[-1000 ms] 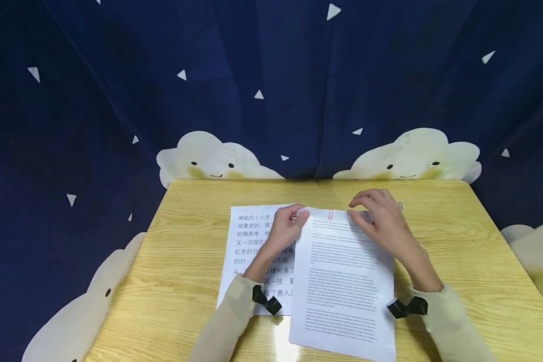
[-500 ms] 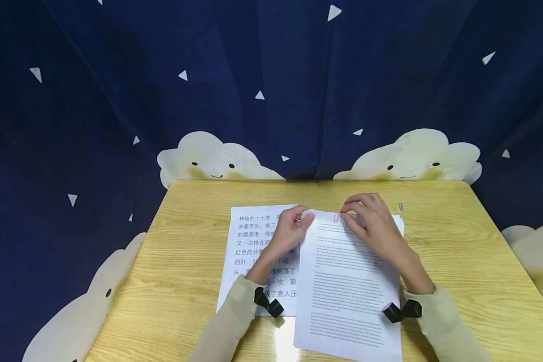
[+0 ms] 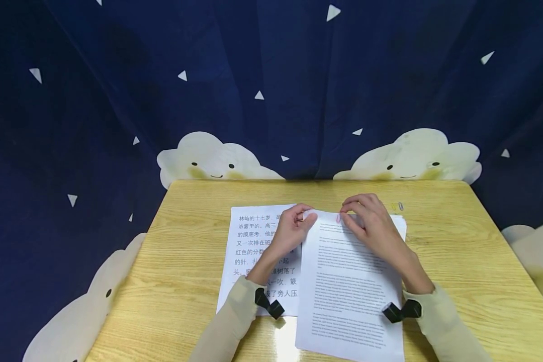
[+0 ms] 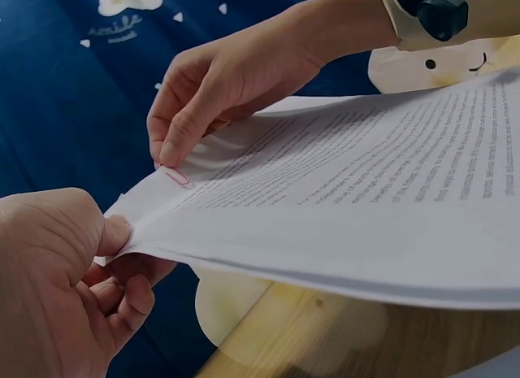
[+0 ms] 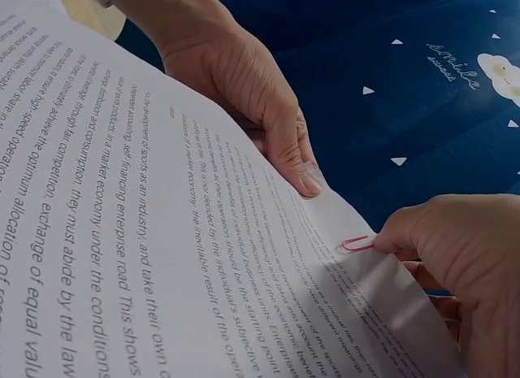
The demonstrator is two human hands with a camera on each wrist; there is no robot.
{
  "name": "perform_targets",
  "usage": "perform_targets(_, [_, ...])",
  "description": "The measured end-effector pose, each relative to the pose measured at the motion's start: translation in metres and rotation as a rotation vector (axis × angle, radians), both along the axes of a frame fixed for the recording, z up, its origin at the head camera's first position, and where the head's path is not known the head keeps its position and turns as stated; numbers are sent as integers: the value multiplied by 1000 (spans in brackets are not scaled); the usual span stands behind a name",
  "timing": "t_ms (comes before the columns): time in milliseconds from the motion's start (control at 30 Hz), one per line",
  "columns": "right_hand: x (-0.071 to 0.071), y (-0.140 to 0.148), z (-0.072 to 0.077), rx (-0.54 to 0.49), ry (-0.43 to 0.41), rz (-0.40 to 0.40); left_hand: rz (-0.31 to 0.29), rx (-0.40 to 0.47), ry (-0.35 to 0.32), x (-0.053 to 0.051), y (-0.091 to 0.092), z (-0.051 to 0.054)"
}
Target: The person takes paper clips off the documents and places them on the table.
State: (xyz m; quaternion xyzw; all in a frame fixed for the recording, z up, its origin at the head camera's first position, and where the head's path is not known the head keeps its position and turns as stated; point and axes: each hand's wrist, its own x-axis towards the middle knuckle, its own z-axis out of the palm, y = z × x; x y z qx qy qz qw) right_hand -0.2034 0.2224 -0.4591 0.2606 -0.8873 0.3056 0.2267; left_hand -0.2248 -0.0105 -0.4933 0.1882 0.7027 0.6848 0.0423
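Observation:
Several printed sheets of paper [image 3: 348, 291] are raised a little at their top edge. My left hand [image 3: 289, 231] pinches that edge near the left corner, thumb on top and fingers beneath. A pink paper clip [image 5: 356, 244] sits over the top edge, its loop showing on the front page. At the clip's outer end, my right hand [image 3: 373, 226] pinches it between thumb and fingers. In the left wrist view the clip [image 4: 177, 177] lies just under the right thumb. The right fingertips behind the paper are partly hidden.
Another sheet with large Chinese print [image 3: 249, 251] lies on the wooden table [image 3: 185, 271], partly under the left forearm. Beyond the right hand lie a blue paper clip [image 3: 400, 206] and a yellow one [image 3: 393, 206]. A dark blue curtain [image 3: 289, 75] hangs behind the table.
My right hand has moved left from the sheets' top right corner to the pink clip. The sheets and my left hand have shifted slightly right. The yellow clip has come into view.

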Motion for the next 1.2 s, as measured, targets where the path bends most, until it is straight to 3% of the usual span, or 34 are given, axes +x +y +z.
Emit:
perform_targets(167, [0,1,1,-12,0,0,-45,30,-3,0,0,0])
perform_targets(333, [0,4,1,-17,-3,1,-94,4,-2,-1,-1,-1])
perform_targets(567, [0,6,2,-14,-13,0,-115,-50,-2,-2,-5,0])
perform_targets(1200, [-2,5,1,-49,5,12,-146,-22,13,-3,-8,2])
